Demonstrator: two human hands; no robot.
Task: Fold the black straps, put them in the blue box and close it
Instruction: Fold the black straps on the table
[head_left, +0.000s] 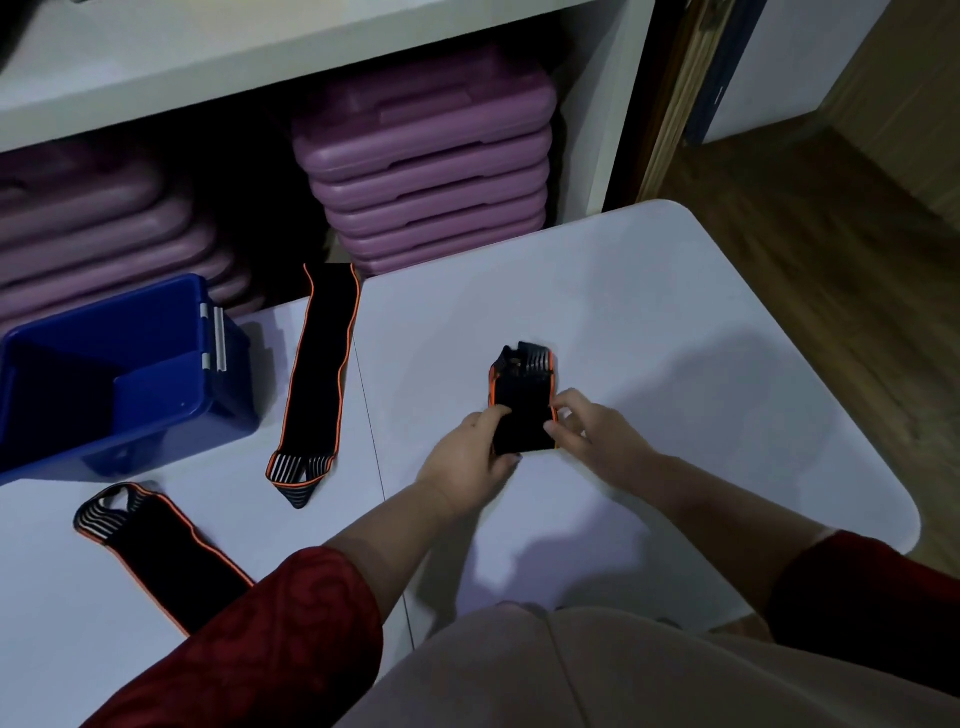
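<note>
A folded black strap (522, 400) with orange edging lies on the white table (675, 338), its striped end pointing away from me. My left hand (467, 457) grips its left side and my right hand (587, 421) pinches its right side. A second black strap (319, 374) lies flat and unfolded, running from the table's far edge toward me. A third strap (156, 551) lies unfolded at the near left, partly under my left sleeve. The blue box (156, 312) stands open at the far left; no lid is in view.
Stacks of purple plastic cases (426, 156) fill a white shelf unit behind the table. The table's rounded right corner (904, 519) borders a wooden floor (831, 234). A seam (374, 447) runs across the tabletop between the straps.
</note>
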